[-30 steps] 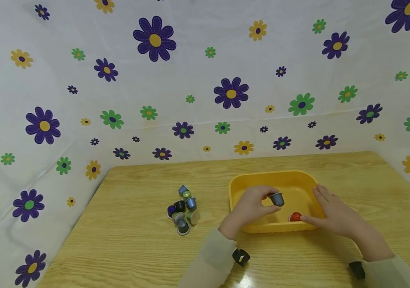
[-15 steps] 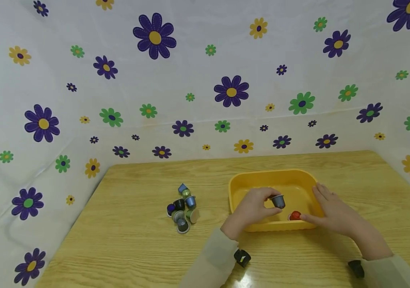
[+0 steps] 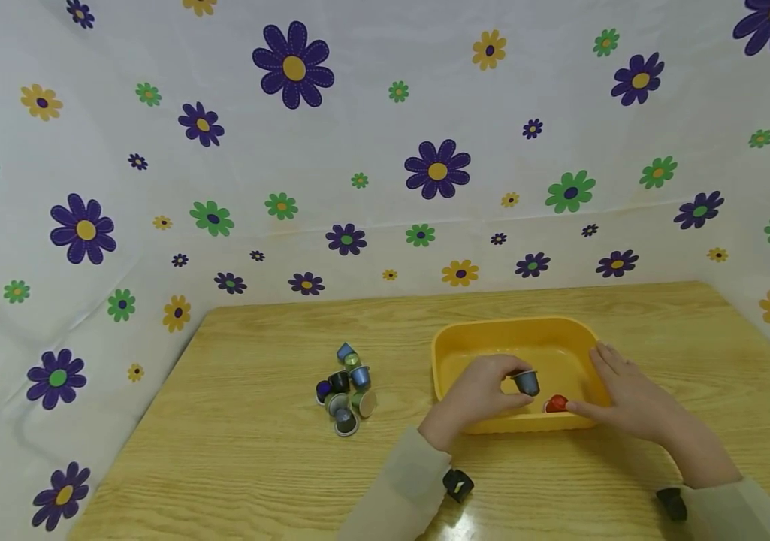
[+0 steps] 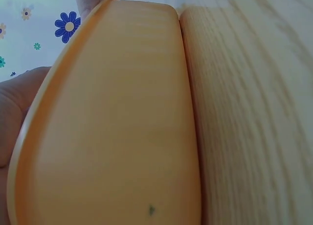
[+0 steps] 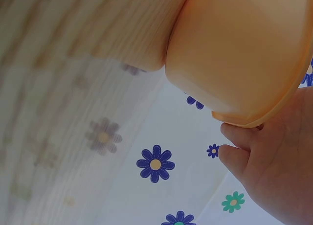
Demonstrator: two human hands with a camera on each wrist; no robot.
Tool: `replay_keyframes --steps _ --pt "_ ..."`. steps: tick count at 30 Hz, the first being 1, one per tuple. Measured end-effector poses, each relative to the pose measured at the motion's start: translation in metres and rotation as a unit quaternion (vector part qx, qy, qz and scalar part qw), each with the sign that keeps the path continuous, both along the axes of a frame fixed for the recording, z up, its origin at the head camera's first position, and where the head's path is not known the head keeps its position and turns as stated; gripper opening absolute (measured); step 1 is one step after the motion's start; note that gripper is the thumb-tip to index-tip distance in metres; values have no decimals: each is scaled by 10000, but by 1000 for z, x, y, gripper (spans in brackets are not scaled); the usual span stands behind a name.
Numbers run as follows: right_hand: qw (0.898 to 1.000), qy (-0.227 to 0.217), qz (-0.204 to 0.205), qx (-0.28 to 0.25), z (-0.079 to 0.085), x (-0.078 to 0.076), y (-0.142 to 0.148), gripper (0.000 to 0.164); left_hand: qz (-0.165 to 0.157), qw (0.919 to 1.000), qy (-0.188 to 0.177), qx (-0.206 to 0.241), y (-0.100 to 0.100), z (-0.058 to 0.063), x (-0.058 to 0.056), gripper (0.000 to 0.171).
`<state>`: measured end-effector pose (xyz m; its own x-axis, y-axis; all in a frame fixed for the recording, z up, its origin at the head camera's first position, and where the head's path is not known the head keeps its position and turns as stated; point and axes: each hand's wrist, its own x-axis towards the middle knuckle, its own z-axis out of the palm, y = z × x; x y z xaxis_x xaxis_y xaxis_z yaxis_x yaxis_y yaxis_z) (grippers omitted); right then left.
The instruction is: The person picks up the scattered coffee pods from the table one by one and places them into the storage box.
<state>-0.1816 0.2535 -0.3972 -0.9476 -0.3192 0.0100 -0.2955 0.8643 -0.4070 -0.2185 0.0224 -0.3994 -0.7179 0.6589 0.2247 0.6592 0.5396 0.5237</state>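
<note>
In the head view my left hand (image 3: 479, 391) pinches a dark blue-grey coffee capsule (image 3: 527, 383) between thumb and fingers, above the yellow tray (image 3: 520, 323). The capsule's wide rim faces up. A red coffee capsule (image 3: 557, 404) lies inside by the front wall. My right hand (image 3: 638, 398) rests on the tray's right rim with its fingers fairly straight, its thumb reaching over the front edge close to the red capsule. Tray wall (image 4: 117, 112) fills the left wrist view and hides the held capsule. Right fingers (image 5: 234, 159) touch the rim in the right wrist view.
Several coffee capsules (image 3: 345, 421) in blue, black, green and grey lie clustered on the wooden table (image 3: 256, 458), left of the tray. A flower-printed white cloth (image 3: 357, 128) encloses the table at the back and sides.
My left hand has lowered the held capsule slightly toward the tray floor and tipped it a little more upright. The right hand and the tray stay put; the head view has shifted a little.
</note>
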Motion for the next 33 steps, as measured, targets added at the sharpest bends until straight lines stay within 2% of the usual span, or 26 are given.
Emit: replay_keyframes --steps 33 --pt "9999 -13 81 -83 -1 0 1 96 5 9998 -128 -156 2 2 3 34"
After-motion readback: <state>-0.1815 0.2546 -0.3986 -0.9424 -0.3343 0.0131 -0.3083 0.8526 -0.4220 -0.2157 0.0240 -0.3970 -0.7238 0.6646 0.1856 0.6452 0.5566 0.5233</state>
